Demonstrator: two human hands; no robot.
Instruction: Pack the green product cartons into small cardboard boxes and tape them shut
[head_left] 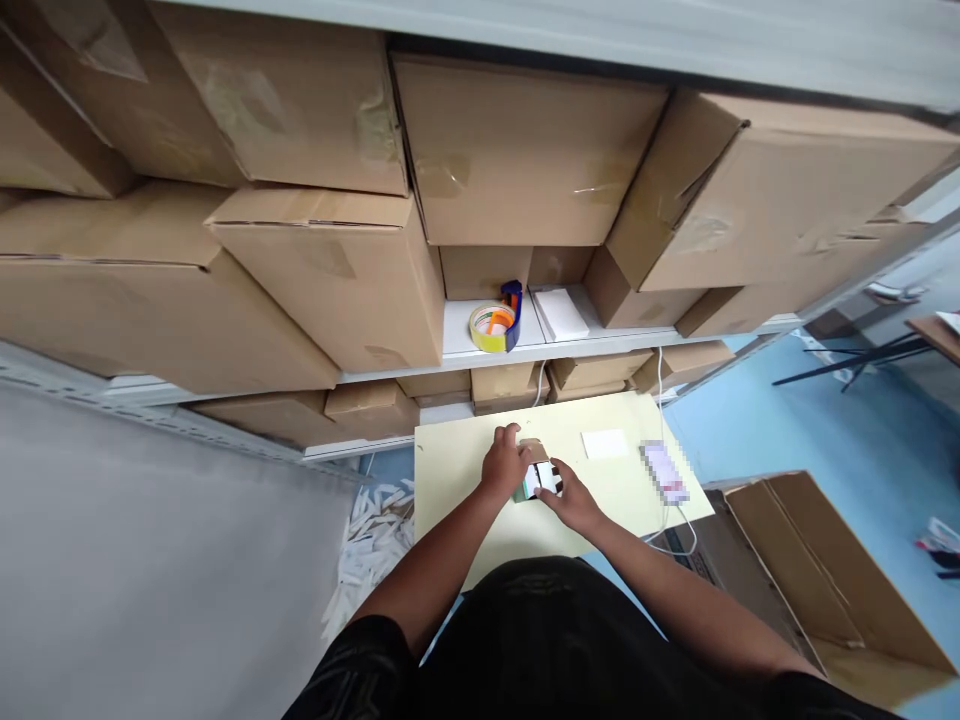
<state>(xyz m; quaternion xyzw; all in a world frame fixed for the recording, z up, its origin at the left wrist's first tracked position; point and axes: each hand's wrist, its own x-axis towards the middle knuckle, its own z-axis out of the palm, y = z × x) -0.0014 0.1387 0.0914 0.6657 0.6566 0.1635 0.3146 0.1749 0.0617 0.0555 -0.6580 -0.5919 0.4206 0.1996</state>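
A small open carton (pixel 535 450) with a brown inner flap and a greenish side sits on the pale yellow table (pixel 457 470). White contents (pixel 541 480) show in its opening, split by a dark line; their kind is too small to make out. My left hand (pixel 507 465) is closed on the carton's left side, its thumb near the flap. From the right, my right hand (pixel 576 502) grips the carton's edge beside the white contents, thumb and fingers on either side. Part of the carton is hidden by both hands.
A white card (pixel 604 444) and a phone (pixel 664 472) with a white cable lie to the right. Behind, shelves hold large cardboard boxes (pixel 525 150), a tape dispenser (pixel 495 322) and a white paper stack (pixel 561 314). White scraps (pixel 371 550) litter the left floor; an open carton (pixel 832 570) stands right.
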